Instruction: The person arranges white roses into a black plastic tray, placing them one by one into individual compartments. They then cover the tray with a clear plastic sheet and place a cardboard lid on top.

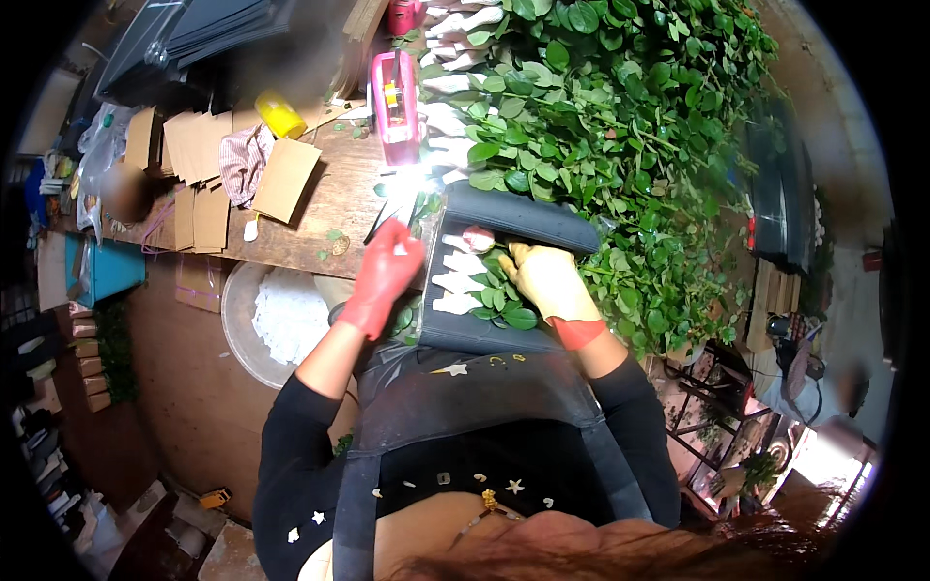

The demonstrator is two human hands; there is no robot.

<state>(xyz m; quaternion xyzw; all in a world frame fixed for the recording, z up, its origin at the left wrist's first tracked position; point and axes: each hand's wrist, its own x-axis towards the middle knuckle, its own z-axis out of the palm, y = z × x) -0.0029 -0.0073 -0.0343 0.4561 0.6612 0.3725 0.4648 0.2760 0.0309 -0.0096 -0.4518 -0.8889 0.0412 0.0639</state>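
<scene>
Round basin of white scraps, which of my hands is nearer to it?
Left. Your left hand is up and right of the basin; your right hand is farther right, by the dark wrap.

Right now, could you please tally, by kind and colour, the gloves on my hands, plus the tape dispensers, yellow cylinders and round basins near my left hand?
Red glove: 1
Pale yellow glove: 1
Pink tape dispenser: 1
Yellow cylinder: 1
Round basin: 1
Total: 5

White-wrapped flower heads (459,283) on leafy stems (518,317) line up left of the right hand (544,279), lying on a dark sheet (528,219) curled over beyond it.
</scene>
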